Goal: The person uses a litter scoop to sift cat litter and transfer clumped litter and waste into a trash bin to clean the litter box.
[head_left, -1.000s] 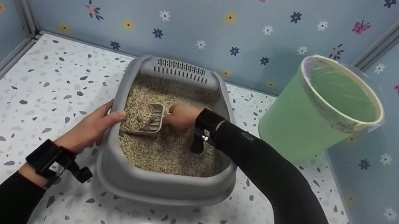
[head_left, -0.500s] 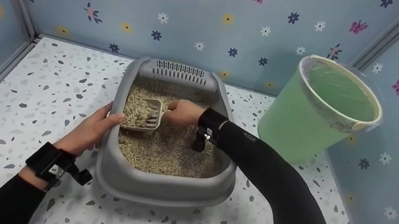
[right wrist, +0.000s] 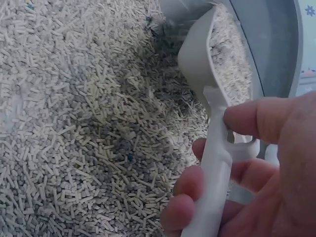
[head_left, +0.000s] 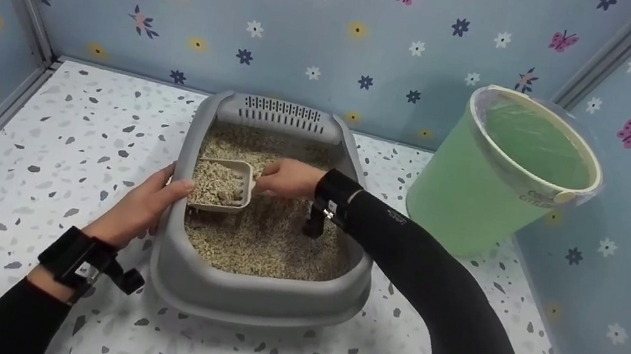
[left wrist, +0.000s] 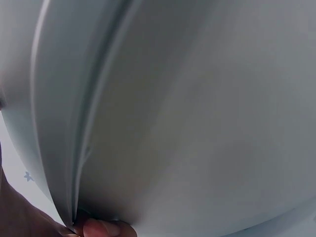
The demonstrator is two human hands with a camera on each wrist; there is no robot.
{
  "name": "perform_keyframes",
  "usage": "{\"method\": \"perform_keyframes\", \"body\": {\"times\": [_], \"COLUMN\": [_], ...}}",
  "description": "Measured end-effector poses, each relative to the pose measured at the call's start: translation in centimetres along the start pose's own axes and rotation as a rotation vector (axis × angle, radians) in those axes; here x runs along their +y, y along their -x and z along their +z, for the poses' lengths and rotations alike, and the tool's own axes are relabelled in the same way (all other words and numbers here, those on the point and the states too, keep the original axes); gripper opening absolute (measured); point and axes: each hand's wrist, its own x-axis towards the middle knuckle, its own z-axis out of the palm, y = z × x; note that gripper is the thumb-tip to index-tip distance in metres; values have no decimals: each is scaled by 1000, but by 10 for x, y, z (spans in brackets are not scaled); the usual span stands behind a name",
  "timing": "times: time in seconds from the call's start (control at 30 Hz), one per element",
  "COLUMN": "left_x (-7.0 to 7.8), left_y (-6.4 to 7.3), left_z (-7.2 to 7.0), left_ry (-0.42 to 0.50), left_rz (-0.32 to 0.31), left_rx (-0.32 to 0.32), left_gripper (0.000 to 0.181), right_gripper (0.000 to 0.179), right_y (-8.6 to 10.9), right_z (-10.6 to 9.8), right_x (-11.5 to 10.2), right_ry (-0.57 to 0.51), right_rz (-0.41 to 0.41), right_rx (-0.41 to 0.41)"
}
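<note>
A grey litter box (head_left: 256, 298) stands on the speckled surface, its floor covered by pellet litter (head_left: 271, 253). My left hand (head_left: 141, 202) grips the box's left rim, thumb on top; in the left wrist view fingertips (left wrist: 101, 228) curl under the rim's edge. With my right hand (head_left: 291, 179) I hold a pale slotted litter scoop (head_left: 248, 185) by its handle, fingers wrapped round it in the right wrist view. Pellets and some darker clumps (head_left: 218, 186) fill the scoop, which is raised just above the litter beside the left wall.
At the right stands a green bin (head_left: 460, 195) with a clear liner folded over its cream rim. Blue flowered panels (head_left: 289, 25) close off the back and both sides. White speckled surface (head_left: 70, 149) surrounds the box.
The scoop has moved left toward the box's left wall and come up out of the litter, now heaped with pellets. My left hand keeps its place on the rim.
</note>
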Motion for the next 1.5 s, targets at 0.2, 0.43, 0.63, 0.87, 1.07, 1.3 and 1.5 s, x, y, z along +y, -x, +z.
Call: {"method": "perform_keyframes", "body": {"times": [0.2,0.43,0.63,0.87,1.07,1.3,1.5], "left_x": [-1,0,-1,-1,-3,-4,-2], "left_y": [-2,-3,-2,-1,1,-1,-1], "left_z": [1,1,1,-1,-4,-3,0], "left_ry": [46,43,43,43,39,22,-3], "left_rz": [28,43,41,27,15,-3,-19], "left_rx": [-8,-14,-9,-2,5,13,9], "left_gripper": [82,82,81,81,83,85,87], "right_gripper": [34,35,36,27,31,29,37], "right_y": [5,12,21,36,48,79,120], "right_z": [-7,-16,-27,-38,-44,-65,-91], "right_x": [-1,0,2,6,5,9,32], "right_ry": [-42,-40,-54,-66,-94,-116,-61], "right_rz": [33,40,27,29,-5,-34,-49], "right_rx": [-32,-50,-27,27,86,159,236]}}
